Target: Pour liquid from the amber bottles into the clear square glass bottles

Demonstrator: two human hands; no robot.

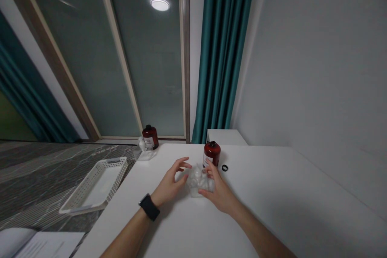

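Observation:
In the middle of the white table (290, 201) is a clear plastic container (196, 191) with whitish, rounded shapes in it, too blurred to name. My left hand (172, 181), with a black watch on its wrist, is beside the container's left side, thumb and fingers spread apart. My right hand (219, 191) curves around the right side, its thumb in front and its fingers behind, and grips it there. Just behind my right fingers stands a dark red-brown bottle (212, 150) with a black neck and a pale label. A small black ring (225, 167) lies to its right.
At the table's far left corner stand a second red-brown bottle (150, 137) and a clear tray (145, 155) with a white object (142, 144). Left of the table is a white perforated basket (113, 161). An open book (51, 244) lies at bottom left. A wall (317, 68) borders the right.

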